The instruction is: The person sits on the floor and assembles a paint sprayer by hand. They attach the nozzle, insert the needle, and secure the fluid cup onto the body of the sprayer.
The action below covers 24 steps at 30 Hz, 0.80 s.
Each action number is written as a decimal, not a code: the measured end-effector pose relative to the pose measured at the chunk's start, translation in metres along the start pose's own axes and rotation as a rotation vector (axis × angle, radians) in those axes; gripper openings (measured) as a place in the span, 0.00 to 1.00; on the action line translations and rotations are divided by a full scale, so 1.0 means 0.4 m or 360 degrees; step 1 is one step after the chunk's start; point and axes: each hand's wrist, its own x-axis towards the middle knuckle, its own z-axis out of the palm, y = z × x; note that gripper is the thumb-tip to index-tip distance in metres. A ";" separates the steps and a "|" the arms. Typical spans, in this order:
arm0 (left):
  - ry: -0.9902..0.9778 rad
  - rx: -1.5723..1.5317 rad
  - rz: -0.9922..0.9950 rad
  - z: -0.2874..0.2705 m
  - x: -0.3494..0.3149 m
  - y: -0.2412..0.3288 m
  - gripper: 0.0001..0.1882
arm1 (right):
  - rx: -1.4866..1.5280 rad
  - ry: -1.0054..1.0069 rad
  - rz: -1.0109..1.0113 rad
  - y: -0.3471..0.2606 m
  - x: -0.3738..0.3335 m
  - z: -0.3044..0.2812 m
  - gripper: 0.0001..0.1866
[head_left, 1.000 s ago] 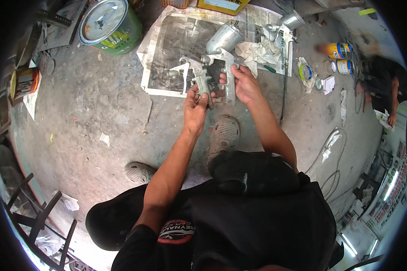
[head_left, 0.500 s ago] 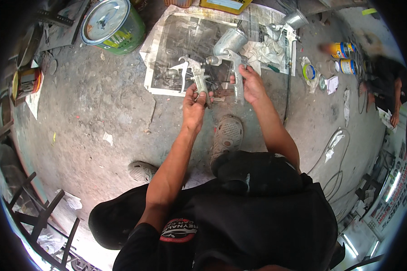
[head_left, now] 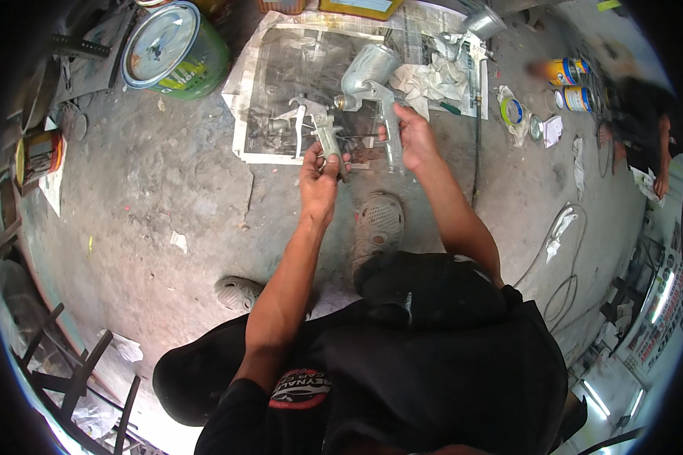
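My left hand point(head_left: 319, 189) grips the handle of a bare metal spray gun point(head_left: 325, 135), whose trigger points away to the left. In my right hand point(head_left: 419, 144) is a second spray gun point(head_left: 389, 125), held by its handle, with a silver cup point(head_left: 370, 70) on it. The two guns are side by side, a small gap apart, above the near part of stained newspaper sheets point(head_left: 243, 136). A thin dark rod or line shows between them; what it belongs to I cannot tell. A crumpled whitish rag point(head_left: 436, 85) lies just beyond my right hand.
Another spray gun point(head_left: 474, 47) with a cup rests at the newspaper's far right. A green paint bucket point(head_left: 197, 72) stands at the far left. On the right are yellow-and-blue cans point(head_left: 575, 98), a tape roll point(head_left: 511, 111), a looped hose point(head_left: 573, 284) and a co-worker point(head_left: 645, 129).
The view has shifted slightly, so the bucket and newspaper sit a little further left and up. Both hands keep their hold on the spray guns, which have barely moved.
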 end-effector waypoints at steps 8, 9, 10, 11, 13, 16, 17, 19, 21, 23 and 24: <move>0.0046 0.0156 0.0243 0.002 0.009 -0.026 0.22 | -0.0041 -0.0027 0.0099 -0.003 0.008 -0.008 0.15; 0.0053 0.0190 0.0276 0.002 0.009 -0.028 0.22 | -0.0057 -0.0027 0.0078 -0.001 0.010 -0.008 0.15; 0.0079 0.0215 0.0238 0.002 0.009 -0.030 0.22 | -0.0073 -0.0029 0.0058 0.000 0.012 -0.007 0.15; 0.0096 0.0220 0.0237 0.003 0.008 -0.030 0.22 | -0.0074 -0.0029 0.0057 0.001 0.013 -0.006 0.15; 0.0131 0.0230 0.0236 0.005 0.007 -0.028 0.21 | -0.0076 -0.0030 0.0057 0.001 0.015 -0.004 0.15; 0.0200 0.0341 0.0269 -0.011 0.016 -0.050 0.25 | -0.0122 -0.0042 0.0054 -0.004 0.013 -0.003 0.17; 0.0213 0.0367 0.0283 -0.013 0.017 -0.055 0.27 | -0.0136 -0.0044 0.0049 -0.006 0.011 -0.001 0.18; 0.0246 0.0388 0.0369 -0.016 0.019 -0.062 0.28 | -0.0156 0.0002 0.0044 -0.006 0.008 0.006 0.18; 0.0283 0.0520 0.0384 -0.019 0.015 -0.059 0.27 | -0.0125 0.0014 0.0066 -0.007 0.009 0.009 0.17; 0.0299 0.0536 0.0358 -0.009 0.007 -0.050 0.26 | -0.0111 -0.0004 0.0059 -0.010 0.007 0.009 0.17; 0.0303 0.0544 0.0344 -0.004 0.002 -0.042 0.26 | -0.0102 -0.0009 0.0054 -0.010 0.005 0.009 0.17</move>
